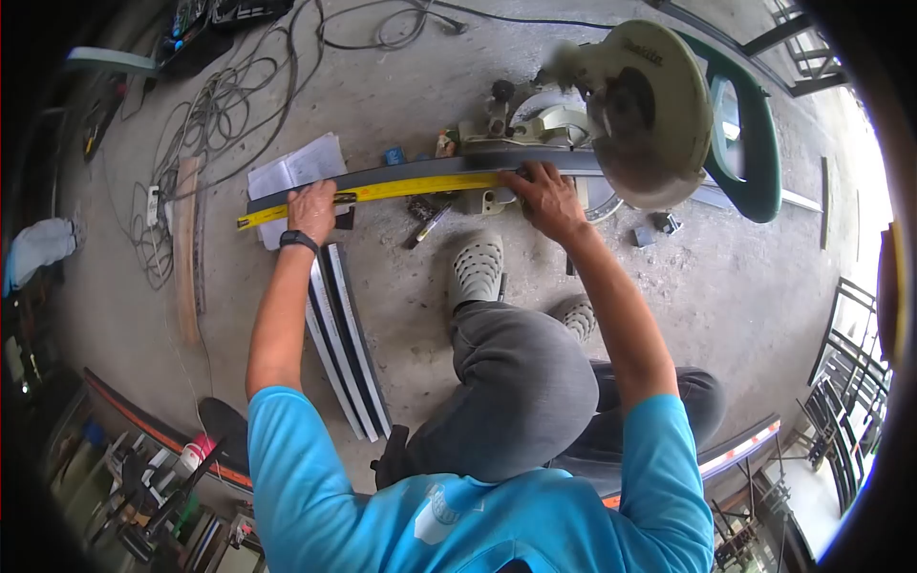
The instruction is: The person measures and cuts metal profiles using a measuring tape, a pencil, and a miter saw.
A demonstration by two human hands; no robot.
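Observation:
A long dark grey metal bar (411, 171) lies across the base of a green chop saw (659, 115). Along its near side runs a yellow tape measure blade (430, 184). My left hand (312, 210) is closed over the bar and blade near their left end, fingers pointing away from me. Close to the saw, my right hand (547, 199) has its fingers bent onto the bar at the blade's right end. The tape's case cannot be made out. The round blade guard stands just right of my right hand.
Papers (298, 164) lie under the bar's left part. Several metal profiles (346, 344) rest on the floor below my left hand. Tangled cables (229, 110) and a wooden strip (186, 253) are at left. A marker (433, 223) and small metal offcuts (659, 227) lie near the saw.

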